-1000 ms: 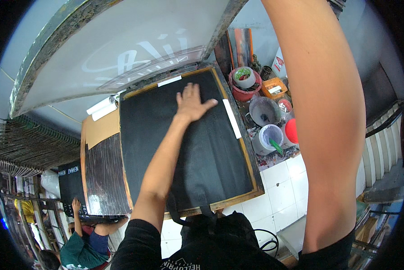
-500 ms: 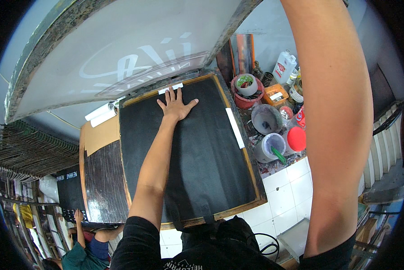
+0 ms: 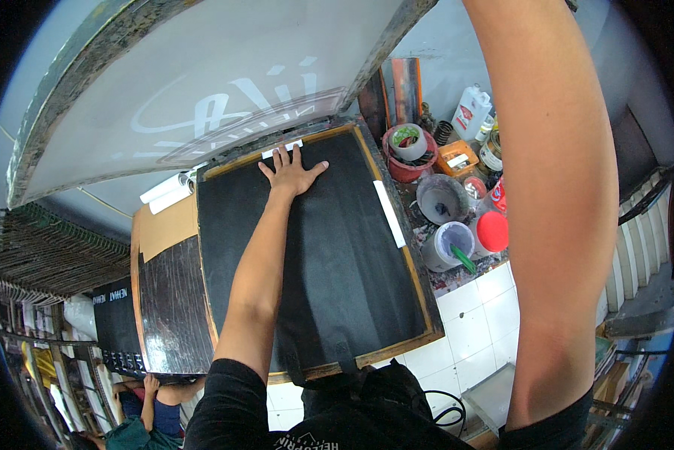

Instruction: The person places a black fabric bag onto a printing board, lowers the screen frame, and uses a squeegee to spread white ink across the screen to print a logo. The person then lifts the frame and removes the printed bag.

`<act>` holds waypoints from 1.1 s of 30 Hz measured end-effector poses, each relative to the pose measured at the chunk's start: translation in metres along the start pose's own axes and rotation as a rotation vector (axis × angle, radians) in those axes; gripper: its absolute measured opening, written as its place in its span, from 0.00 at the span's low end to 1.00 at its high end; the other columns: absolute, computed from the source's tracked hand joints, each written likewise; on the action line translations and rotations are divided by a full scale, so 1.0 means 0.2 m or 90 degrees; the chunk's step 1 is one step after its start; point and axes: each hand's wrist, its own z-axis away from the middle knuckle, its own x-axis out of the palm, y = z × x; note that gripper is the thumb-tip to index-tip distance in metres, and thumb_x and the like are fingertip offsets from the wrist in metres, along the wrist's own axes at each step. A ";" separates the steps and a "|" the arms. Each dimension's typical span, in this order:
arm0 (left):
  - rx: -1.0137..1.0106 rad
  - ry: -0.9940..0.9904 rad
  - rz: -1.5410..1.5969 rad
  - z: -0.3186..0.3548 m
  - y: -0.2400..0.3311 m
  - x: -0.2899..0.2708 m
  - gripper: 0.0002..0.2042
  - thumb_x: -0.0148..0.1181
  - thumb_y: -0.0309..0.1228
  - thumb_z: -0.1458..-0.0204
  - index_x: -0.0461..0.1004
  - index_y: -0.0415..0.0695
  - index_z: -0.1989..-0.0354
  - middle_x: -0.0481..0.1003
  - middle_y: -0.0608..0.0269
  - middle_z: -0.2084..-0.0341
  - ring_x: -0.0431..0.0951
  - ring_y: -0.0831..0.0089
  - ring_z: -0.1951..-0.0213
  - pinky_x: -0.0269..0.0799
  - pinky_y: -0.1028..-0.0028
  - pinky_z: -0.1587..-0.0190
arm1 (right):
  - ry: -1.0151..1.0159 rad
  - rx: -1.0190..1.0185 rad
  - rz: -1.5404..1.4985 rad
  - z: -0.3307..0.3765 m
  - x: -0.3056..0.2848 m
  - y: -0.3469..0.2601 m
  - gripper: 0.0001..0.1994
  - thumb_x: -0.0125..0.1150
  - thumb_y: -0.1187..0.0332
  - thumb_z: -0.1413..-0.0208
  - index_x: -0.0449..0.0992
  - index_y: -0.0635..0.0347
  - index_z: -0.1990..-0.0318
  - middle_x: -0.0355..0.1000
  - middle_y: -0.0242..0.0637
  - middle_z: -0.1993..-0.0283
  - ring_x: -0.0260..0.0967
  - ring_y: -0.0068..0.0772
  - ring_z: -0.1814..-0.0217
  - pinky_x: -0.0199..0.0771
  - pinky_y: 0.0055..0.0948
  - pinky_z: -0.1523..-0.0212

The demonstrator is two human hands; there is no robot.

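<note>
My left hand [image 3: 292,176] lies flat, fingers spread, on the far part of a black fabric bag [image 3: 352,255]. The bag covers a wood-edged board [image 3: 393,346], its two straps hanging toward me at the near edge. Just past my fingertips is a white strip [image 3: 283,148] on the board's far edge; another white strip [image 3: 388,214] runs along the right edge. Above the board a printing screen [image 3: 202,75] with lettering in its mesh stands tilted up. My right arm reaches up past the top edge, so the right hand is out of sight.
To the right stand a white tub [image 3: 449,246] with a green-handled tool, a red-lidded jar [image 3: 492,231], a grey bowl [image 3: 442,199], a red basin [image 3: 410,169] and a white jug [image 3: 472,111]. A brown board [image 3: 172,300] adjoins at left; another person [image 3: 145,412] sits beyond it.
My left hand stays spread on the bag, and the screen remains raised. At lower left, the other person's hand has drawn back from the black fabric toward their knee.
</note>
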 end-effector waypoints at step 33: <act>-0.475 -0.163 1.567 2.39 -0.54 0.25 0.18 0.49 0.32 0.36 0.74 0.25 0.52 0.75 0.30 0.47 0.78 0.44 0.43 0.75 0.54 0.39 | -0.071 0.189 -0.127 0.31 1.94 -0.10 0.30 0.67 0.56 0.43 0.71 0.65 0.38 0.70 0.52 0.35 0.64 0.54 0.31 0.62 0.51 0.32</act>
